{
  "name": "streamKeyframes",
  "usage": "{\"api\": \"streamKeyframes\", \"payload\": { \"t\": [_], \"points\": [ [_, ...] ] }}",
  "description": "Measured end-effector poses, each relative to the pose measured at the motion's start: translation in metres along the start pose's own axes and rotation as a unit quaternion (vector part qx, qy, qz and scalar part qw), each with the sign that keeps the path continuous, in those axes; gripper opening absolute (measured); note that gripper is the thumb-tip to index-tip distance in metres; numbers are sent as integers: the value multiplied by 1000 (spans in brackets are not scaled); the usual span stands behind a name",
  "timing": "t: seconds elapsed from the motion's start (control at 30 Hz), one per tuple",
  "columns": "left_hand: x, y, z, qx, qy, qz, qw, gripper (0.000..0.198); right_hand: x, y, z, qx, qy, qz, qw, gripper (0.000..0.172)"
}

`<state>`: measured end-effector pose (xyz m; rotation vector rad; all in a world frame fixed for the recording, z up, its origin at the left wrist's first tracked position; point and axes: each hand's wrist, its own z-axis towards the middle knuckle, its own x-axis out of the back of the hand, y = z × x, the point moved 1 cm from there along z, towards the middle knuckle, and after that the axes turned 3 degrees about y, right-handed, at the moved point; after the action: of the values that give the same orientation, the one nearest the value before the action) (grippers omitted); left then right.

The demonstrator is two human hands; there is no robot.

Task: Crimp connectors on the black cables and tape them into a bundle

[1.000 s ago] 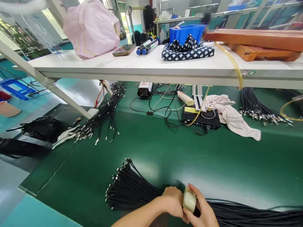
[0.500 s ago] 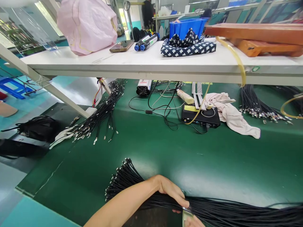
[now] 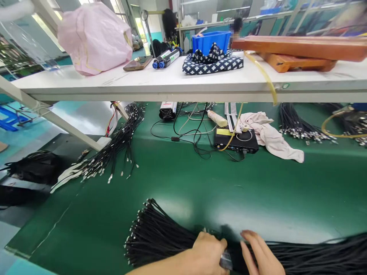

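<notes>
A thick bundle of black cables [image 3: 163,238] lies along the front of the green table, its small metal-tipped ends fanned out at the left. My left hand [image 3: 209,252] is closed around the bundle near the middle. Just right of it, a band of clear shiny tape [image 3: 226,260] shows on the cables. My right hand [image 3: 260,254] rests at the bundle right of the tape, its fingers apart. The undersides of both hands are hidden.
On the green table [image 3: 177,175] stand a black box [image 3: 236,142] with wires, a pale cloth [image 3: 275,139] and more cable bundles [image 3: 114,149]. Above runs a white shelf [image 3: 160,82] with a pink bag [image 3: 94,38] and orange blocks [image 3: 298,47].
My left hand has turned and now grips the bundle from above. My right hand has come up from the bottom edge to the cables, right of the tape. The view has shifted slightly.
</notes>
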<state>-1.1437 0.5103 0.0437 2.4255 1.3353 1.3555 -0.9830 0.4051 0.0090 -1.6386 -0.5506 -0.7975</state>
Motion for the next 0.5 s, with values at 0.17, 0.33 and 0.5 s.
{"api": "streamKeyframes", "payload": {
  "t": [0.17, 0.33, 0.5],
  "points": [
    [-23, 6, -1, -30, 44, 79, 995, 49, -19, -4, 55, -143, -249, 5, 958, 26],
    [-40, 4, 4, -43, 88, 118, 988, 34, -35, -14, 66, -254, -367, 92, 890, 25],
    [-44, 4, 1, -19, 116, 95, 988, 36, -37, -6, 57, -315, -325, 201, 869, 24]
  ]
}}
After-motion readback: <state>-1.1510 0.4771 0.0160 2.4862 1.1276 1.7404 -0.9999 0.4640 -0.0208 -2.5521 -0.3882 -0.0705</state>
